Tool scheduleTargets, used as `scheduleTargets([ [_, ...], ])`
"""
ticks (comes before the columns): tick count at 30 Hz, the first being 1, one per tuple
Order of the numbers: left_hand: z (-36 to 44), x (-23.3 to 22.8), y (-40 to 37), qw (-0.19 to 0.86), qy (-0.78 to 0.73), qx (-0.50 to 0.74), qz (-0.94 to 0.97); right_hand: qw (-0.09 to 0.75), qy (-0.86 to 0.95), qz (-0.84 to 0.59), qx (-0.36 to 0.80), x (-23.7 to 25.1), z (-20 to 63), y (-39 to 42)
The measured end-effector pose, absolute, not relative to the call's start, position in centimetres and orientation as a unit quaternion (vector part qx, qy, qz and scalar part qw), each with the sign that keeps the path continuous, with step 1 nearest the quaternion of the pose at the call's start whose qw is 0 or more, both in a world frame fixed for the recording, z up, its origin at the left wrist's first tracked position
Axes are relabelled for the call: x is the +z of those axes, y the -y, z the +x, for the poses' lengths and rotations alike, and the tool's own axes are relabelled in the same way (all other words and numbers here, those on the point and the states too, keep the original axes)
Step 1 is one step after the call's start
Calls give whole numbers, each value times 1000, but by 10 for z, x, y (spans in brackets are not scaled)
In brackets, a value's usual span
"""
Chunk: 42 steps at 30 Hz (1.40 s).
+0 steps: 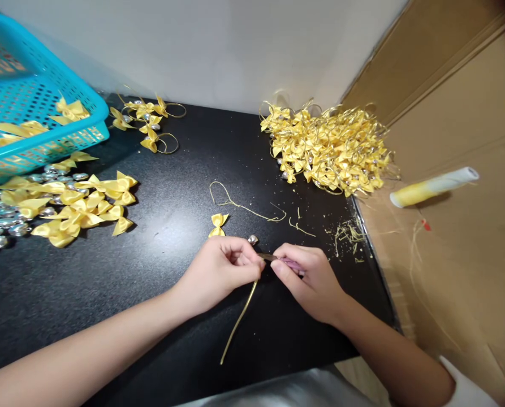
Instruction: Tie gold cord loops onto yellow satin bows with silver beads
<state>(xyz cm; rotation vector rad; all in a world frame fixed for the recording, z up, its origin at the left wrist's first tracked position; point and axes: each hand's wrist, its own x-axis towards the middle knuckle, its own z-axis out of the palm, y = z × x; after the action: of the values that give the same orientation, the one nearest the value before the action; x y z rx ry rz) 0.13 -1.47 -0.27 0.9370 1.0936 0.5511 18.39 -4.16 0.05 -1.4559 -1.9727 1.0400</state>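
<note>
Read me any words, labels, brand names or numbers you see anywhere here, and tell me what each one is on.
There is no readable text anywhere.
Blue basket: no label in view.
Roll on the cardboard: yellow and white, no print.
Tool in the right hand: mostly hidden, no marking shows.
Left hand, gold cord, bows, black table: unmarked.

A gold cord [239, 319] (thin, slightly curved) trails across the black tabletop [108, 294].
</note>
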Motion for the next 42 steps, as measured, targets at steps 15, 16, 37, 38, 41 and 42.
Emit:
scheduleTargets([
  [15, 1, 2, 15, 715, -491, 247, 431, 214, 719, -533, 392, -2, 185, 44],
  [16, 1, 1, 15, 714, -490, 246, 435, 212, 719, -533, 391, -2, 185, 44],
  [37, 1, 1, 15, 710, -486, 238, 450, 213, 718, -535, 391, -2, 184, 42],
  [38, 1, 0, 15, 710, -486, 237, 451, 212, 719, -535, 390, -2, 185, 42],
  [41, 0, -2, 16, 708, -488, 236, 453, 213, 722, -533, 385, -2, 185, 43],
  [42, 0, -3, 16, 708, -489, 236, 453, 213, 724, -533, 382, -2, 185, 43],
])
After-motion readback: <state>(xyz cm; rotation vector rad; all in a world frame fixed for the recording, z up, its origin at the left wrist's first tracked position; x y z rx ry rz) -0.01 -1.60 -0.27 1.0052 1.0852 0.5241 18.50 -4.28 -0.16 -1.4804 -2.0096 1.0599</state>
